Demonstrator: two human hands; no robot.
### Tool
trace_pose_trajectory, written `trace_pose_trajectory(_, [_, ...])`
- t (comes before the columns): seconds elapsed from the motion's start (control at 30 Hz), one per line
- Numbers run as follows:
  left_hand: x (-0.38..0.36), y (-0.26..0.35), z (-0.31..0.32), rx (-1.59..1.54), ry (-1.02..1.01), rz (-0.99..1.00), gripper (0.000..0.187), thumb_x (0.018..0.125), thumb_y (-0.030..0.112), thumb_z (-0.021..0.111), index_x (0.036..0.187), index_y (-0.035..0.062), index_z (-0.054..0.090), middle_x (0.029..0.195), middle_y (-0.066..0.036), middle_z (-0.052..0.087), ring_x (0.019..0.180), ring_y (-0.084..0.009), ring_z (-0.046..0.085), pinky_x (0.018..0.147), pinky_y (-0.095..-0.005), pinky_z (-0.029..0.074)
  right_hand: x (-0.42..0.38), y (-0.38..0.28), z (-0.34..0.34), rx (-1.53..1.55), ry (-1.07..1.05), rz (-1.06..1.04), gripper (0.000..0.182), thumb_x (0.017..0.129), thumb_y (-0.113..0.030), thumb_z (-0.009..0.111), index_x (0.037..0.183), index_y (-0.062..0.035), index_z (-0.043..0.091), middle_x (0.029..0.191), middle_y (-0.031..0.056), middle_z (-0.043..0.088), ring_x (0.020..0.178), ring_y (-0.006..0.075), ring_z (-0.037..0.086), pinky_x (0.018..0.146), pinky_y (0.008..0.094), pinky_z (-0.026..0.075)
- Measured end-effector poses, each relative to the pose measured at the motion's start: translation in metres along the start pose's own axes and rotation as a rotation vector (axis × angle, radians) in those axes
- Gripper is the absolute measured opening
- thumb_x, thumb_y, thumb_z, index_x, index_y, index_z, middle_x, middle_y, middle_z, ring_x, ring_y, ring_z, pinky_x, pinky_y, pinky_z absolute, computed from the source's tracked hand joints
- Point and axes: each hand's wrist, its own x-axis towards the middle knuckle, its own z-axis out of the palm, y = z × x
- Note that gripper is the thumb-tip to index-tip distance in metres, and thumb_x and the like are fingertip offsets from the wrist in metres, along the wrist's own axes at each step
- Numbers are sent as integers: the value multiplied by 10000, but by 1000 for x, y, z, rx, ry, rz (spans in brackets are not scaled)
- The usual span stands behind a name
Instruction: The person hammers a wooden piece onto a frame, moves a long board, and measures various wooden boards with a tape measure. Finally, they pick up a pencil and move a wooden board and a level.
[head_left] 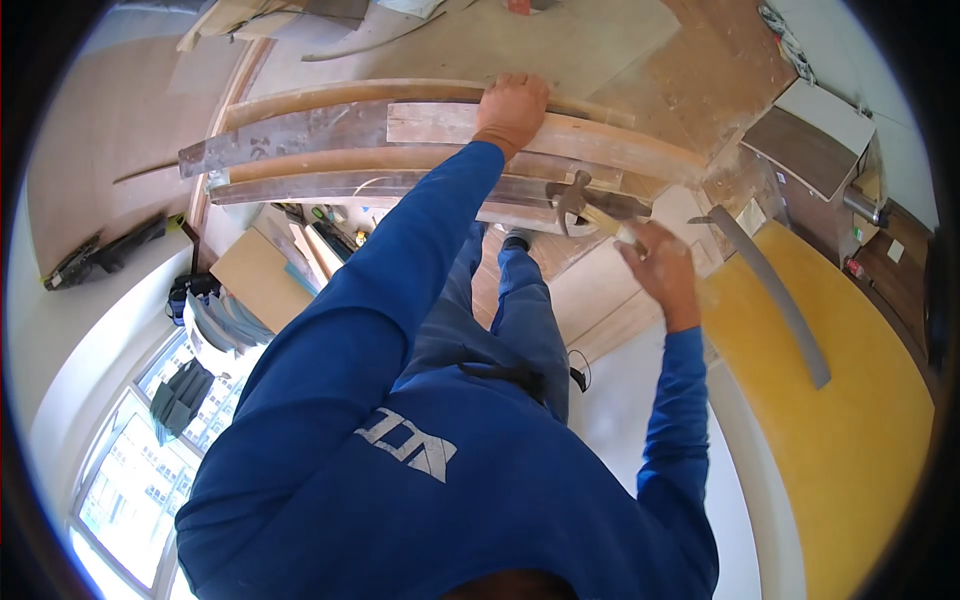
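My left hand [513, 108] rests on top of a light wooden board [432, 123], its fingers curled over the far edge. The board lies over several long wooden strips, among them a dark, stained plank [290, 135] that reaches out to the left. In my right hand [664, 268] is a claw hammer [574, 197], gripped by its wooden handle. The hammer's metal head is near the right end of the closest dark strip [400, 186], but whether they touch is unclear.
A yellow panel [830, 400] on the right bears a curved grey strip [775, 290]. A brown-and-white box [808, 145] stands at the upper right. Tools [335, 215] and a tan board [262, 280] are at the left, above a window [135, 470].
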Motion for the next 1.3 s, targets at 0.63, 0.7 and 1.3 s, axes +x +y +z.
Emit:
trace_pose_trajectory(0.63, [2,8,-7,128,-183,25,390,977,408,536,928,90,757,987,-111,695,1012,-324,638,844,-459,544,11,-4,2,-90,7,-117,273,803,-230,751,1060,-139,730,918,93,707,866,327,684,743,453,546])
trace_pose_trajectory(0.7, [1,6,-7,186,-243,12,381,970,403,545,929,92,761,991,-121,698,1001,-342,649,808,-481,555,13,-13,-3,-64,6,-159,261,807,-204,754,1055,-128,726,892,111,702,827,338,682,717,457,543])
trace_pose_trajectory(1.3, [2,5,-4,22,-34,-81,330,962,355,542,871,92,719,956,-123,689,992,-356,635,844,-503,530,27,-97,57,773,630,294,306,1037,-280,547,1063,24,566,704,208,622,592,309,621,590,430,496])
